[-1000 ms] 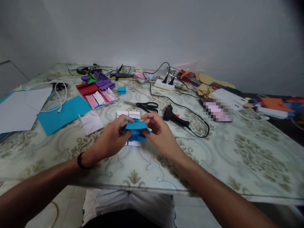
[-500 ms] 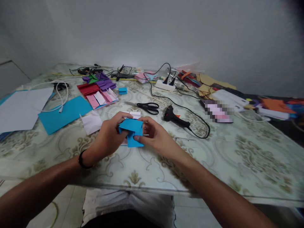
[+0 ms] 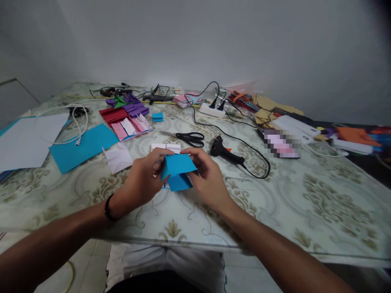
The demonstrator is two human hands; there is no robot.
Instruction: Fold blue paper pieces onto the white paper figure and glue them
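Observation:
Between my hands is a folded piece of blue paper (image 3: 180, 163), its upper panel bent over a lower one with a gap between them. My left hand (image 3: 146, 173) grips its left side, thumb below and fingers at the far edge. Its right side is pinched by my right hand (image 3: 209, 175), with the fingertips at the top edge. Just beyond my hands lies a folded white paper piece (image 3: 161, 147), partly hidden by the fingers. Black-handled scissors (image 3: 191, 139) and a black glue gun (image 3: 226, 151) rest behind and to the right.
To the left lie a white sheet (image 3: 29, 140), a blue sheet (image 3: 84, 146) and a small white paper (image 3: 119, 158). Folded red, pink and purple papers (image 3: 136, 108) sit farther back. A power strip (image 3: 213, 110) with black cords and a phone (image 3: 279, 143) are at the right.
The folded blue paper has turned and shifted slightly right; its panels now stand farther apart. Both hands have moved a little right with it, uncovering more of the white folded piece.

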